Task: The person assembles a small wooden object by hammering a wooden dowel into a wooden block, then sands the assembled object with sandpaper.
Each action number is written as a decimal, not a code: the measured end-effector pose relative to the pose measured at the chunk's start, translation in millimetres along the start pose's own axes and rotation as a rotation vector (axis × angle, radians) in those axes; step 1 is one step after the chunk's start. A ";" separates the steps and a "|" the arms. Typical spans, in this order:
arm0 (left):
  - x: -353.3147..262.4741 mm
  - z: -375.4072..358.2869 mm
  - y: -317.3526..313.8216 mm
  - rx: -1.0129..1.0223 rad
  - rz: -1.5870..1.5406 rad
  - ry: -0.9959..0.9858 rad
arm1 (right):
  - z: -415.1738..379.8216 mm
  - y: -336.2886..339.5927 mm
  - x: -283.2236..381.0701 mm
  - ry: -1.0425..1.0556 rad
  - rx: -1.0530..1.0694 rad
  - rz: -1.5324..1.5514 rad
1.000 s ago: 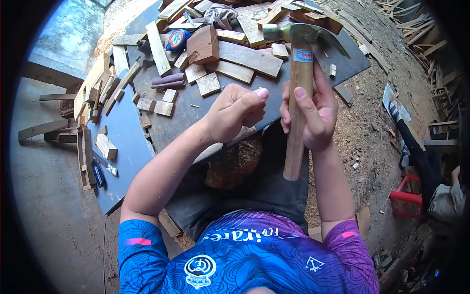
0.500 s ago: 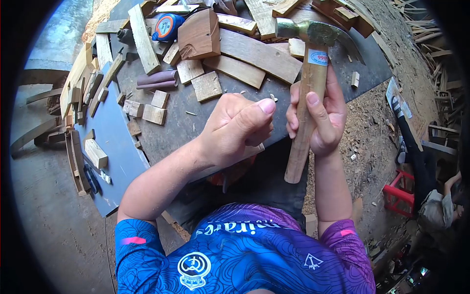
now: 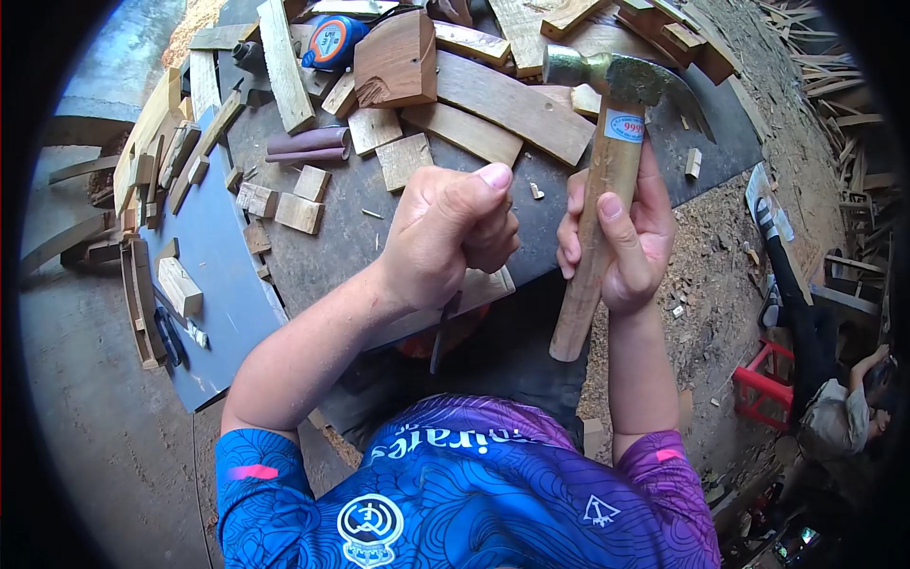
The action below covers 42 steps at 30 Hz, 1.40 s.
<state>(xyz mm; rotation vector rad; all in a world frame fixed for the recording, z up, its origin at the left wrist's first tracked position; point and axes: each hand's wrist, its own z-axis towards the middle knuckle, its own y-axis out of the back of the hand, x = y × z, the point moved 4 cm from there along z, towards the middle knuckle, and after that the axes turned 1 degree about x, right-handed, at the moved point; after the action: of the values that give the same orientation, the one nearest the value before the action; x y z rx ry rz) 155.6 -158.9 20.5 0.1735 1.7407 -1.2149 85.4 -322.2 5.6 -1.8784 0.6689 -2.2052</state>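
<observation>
My left hand [image 3: 445, 223] is closed in a fist with the thumb on top, over the near edge of the dark worktable [image 3: 346, 228]. A thin dark piece [image 3: 445, 327] shows below the fist; whether the fingers hold it is hidden. Wrapped round the wooden handle of a claw hammer [image 3: 609, 175], my right hand [image 3: 630, 247] keeps it upright, its metal head at the top. Beneath my left hand lies a pale board [image 3: 493, 286] at the table edge. Small wood blocks [image 3: 404, 159] lie beyond the fist.
Behind are planks [image 3: 517, 104], a reddish-brown block [image 3: 396, 62], a tape measure [image 3: 332, 43] and purple-brown pieces [image 3: 308, 144]. More wood offcuts [image 3: 180, 284] are on the left. At the right, a person [image 3: 839, 412] sits near a red stool [image 3: 766, 384].
My left fist has moved slightly left and down in the view, showing more of the thin dark piece. The hammer and my right hand have shifted slightly right and down. The whole view has shifted a little.
</observation>
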 end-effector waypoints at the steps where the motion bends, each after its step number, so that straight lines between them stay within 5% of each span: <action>1: -0.6 2.1 2.1 0.008 -0.021 0.008 | 0.3 1.2 0.8 0.014 0.005 0.000; 6: 0.6 -2.8 -6.4 -0.039 0.082 -0.040 | -0.4 0.3 -1.6 0.005 0.018 0.009; 9: -4.8 -8.5 -40.1 0.273 0.810 -0.274 | 1.4 1.4 -2.4 0.000 0.002 0.005; 20: 7.1 -16.7 -49.8 0.498 0.877 -0.378 | 1.1 2.2 -3.4 0.012 0.008 -0.029; 42: 15.7 -27.9 -57.7 0.454 0.999 -0.381 | -3.1 2.5 1.3 -0.100 -0.106 -0.075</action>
<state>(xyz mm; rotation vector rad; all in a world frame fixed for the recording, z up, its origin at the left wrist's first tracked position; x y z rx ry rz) 96.3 -171.5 46.7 0.8976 0.8068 -0.7739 81.8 -324.3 5.3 -2.0822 0.7221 -2.1421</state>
